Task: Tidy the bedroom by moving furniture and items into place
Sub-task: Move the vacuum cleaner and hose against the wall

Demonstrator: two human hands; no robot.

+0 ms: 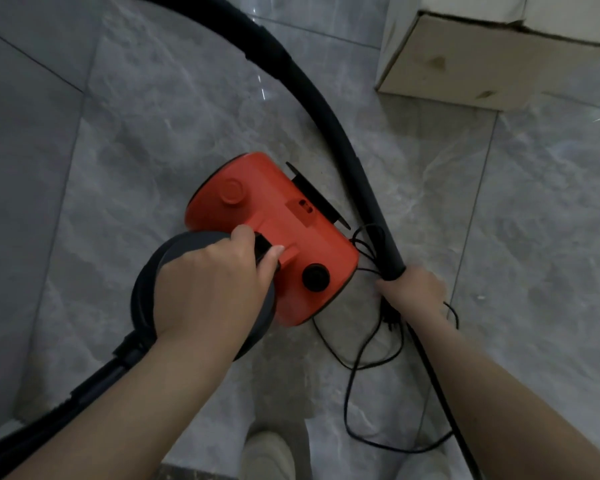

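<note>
- One red vacuum cleaner [274, 233] sits on the grey tiled floor [118, 133], its long axis running from the near left to the far right.
- Left grip [219, 282] is curled around the vacuum's black carry handle [262, 249].
- Right grip [413, 289] is clamped on the one black hose [326, 112], just right of the vacuum.
- One thin black cord [354, 365] loops on the floor below the right grip.
- One cardboard box [482, 64] lies well beyond it.

Vacuum cleaner [274, 220]: orange-red body, grey round end, black knob. Hose [329, 112]: black. Cord [352, 368]: black. Floor tiles [136, 133]: grey, marbled with pale veins. Cardboard box [482, 64]: beige, stained. Shoe [269, 455]: off-white.
</note>
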